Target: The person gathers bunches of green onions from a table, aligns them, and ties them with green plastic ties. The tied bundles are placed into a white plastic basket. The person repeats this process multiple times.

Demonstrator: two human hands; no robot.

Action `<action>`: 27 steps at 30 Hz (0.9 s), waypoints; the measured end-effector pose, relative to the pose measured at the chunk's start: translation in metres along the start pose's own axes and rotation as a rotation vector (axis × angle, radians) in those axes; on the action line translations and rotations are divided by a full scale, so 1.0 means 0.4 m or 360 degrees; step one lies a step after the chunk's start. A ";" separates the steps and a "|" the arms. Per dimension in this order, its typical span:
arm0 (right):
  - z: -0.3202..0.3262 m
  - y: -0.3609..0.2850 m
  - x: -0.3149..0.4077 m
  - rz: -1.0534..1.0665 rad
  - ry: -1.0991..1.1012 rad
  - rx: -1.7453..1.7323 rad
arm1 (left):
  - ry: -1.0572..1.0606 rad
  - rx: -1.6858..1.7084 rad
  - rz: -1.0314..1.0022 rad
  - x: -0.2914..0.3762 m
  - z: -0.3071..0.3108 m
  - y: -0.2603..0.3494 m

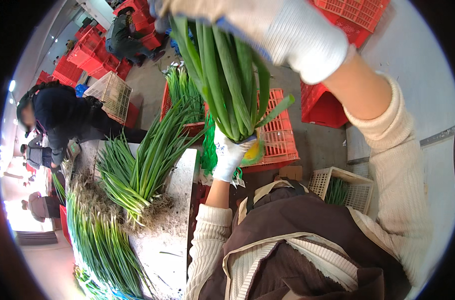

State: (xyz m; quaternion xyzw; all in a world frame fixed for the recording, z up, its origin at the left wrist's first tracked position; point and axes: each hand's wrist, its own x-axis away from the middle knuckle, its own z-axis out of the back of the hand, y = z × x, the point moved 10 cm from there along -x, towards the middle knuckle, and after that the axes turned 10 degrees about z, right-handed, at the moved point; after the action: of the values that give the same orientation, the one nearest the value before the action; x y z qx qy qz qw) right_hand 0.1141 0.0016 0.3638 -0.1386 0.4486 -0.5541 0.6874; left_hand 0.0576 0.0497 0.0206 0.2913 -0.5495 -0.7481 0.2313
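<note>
A thick bunch of green onions (229, 80) is held up before me, its leaves rising toward the top of the view. My left hand (227, 153), in a white knitted glove, closes around the lower end of the bunch. My right hand (246, 17), in a similar glove with blue on the palm side, lies across the upper leaves. Its fingers are blurred and partly cut off, so their grip is unclear. Left of my left hand, loose green onions with roots (145, 172) lie on a pale worktable (165, 240). Green netting (208, 148) hangs beside that hand.
More green onions (100, 240) cover the table's far side. Red plastic crates (278, 127) stand beyond my left hand; one holds upright onions (182, 86). A cream crate (351, 187) sits at right. A co-worker (70, 112) bends over the table; another person (126, 37) stoops near stacked crates.
</note>
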 end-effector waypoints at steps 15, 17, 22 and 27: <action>-0.339 0.406 0.151 -0.0183 -0.0255 -0.1088 | 0.1061 0.1053 0.0759 0.240 0.156 -0.407; -0.294 0.379 0.164 0.0094 -0.0384 -0.1005 | 0.1071 0.0713 0.1367 0.345 0.069 -0.573; -0.118 0.735 0.368 -0.0286 0.0931 -0.2000 | 0.0960 0.1034 0.1613 0.370 -0.102 -0.872; -0.635 1.128 0.879 -0.2362 0.0664 -0.1337 | 0.0955 0.1144 0.1922 0.385 -0.141 -1.045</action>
State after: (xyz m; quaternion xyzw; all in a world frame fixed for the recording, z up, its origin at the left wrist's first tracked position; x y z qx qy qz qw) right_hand 0.2002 -0.0751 -0.2514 -0.5321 0.5261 -0.6612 -0.0542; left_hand -0.0260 0.0292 -0.4201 0.1885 -0.7366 -0.1558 0.6305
